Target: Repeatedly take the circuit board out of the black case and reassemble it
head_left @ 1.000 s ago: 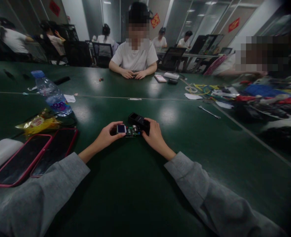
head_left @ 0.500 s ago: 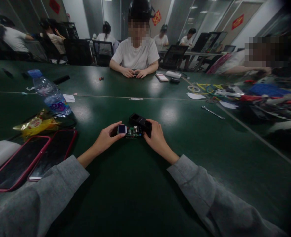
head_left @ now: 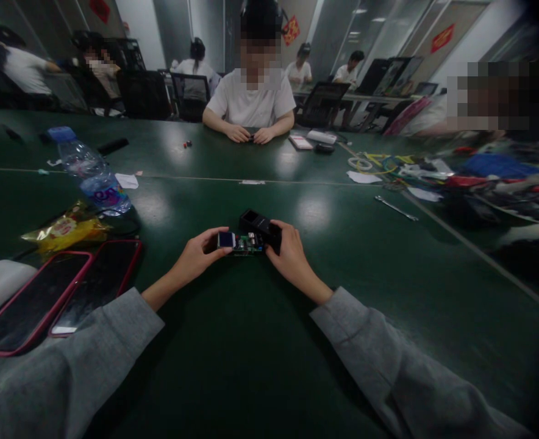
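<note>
Two hands (head_left: 197, 253) (head_left: 289, 249), table edge (head_left: 169, 121) well beyond

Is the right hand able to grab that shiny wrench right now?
Probably not straight away: the right hand is holding a black case, so it would likely have to let go first. The wrench lies farther right, with nothing seen between them.

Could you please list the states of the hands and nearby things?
Left hand: holding circuit board
Right hand: holding black case
Circuit board: exposed, screen dark
Black case: angled behind circuit board
Bottle: capped
Left phone: face up, dark
Right phone: face up, mostly dark
Yellow packet: unclear whether opened
Wrench: lying flat
</note>
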`<state>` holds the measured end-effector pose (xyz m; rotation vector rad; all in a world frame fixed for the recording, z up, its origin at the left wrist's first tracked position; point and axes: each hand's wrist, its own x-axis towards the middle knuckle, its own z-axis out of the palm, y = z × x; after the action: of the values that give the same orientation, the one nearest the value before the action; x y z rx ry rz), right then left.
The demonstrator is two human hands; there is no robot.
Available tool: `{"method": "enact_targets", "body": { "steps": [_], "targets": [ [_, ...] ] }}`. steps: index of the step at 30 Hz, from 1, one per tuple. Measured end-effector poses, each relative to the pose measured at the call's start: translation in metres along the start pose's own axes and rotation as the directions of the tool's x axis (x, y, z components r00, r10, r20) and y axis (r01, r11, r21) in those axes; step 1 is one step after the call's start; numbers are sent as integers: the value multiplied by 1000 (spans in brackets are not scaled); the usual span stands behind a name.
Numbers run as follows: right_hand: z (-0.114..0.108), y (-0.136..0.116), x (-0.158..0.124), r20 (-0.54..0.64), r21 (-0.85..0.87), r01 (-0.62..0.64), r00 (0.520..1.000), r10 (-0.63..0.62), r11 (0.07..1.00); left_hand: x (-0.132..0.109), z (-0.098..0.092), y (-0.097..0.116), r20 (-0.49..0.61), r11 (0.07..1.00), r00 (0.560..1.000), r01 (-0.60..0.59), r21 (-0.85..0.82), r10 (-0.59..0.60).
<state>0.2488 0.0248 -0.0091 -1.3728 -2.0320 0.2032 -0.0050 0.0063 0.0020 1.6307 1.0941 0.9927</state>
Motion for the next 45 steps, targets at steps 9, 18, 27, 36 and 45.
{"method": "enact_targets", "body": {
  "steps": [9,18,27,36,45],
  "targets": [
    [0,2,0,5,14,9,1000,-9,1000,-2,1,11,-34,1000,999,-3,15,4],
    [0,1,-1,6,29,3,1000,-3,1000,-3,1,8,-10,994,996,-84,74,84],
    [-2,-2,-1,5,22,-2,1000,1,1000,-3,2,12,5,971,986,-168,170,169],
    [-1,1,1,-13,53,-28,1000,29,998,-4,2,14,16,972,985,-175,160,174],
    [-6,-2,0,-26,123,-34,999,38,992,-5,0,16,21,976,988,-157,152,156]
  ]
}}
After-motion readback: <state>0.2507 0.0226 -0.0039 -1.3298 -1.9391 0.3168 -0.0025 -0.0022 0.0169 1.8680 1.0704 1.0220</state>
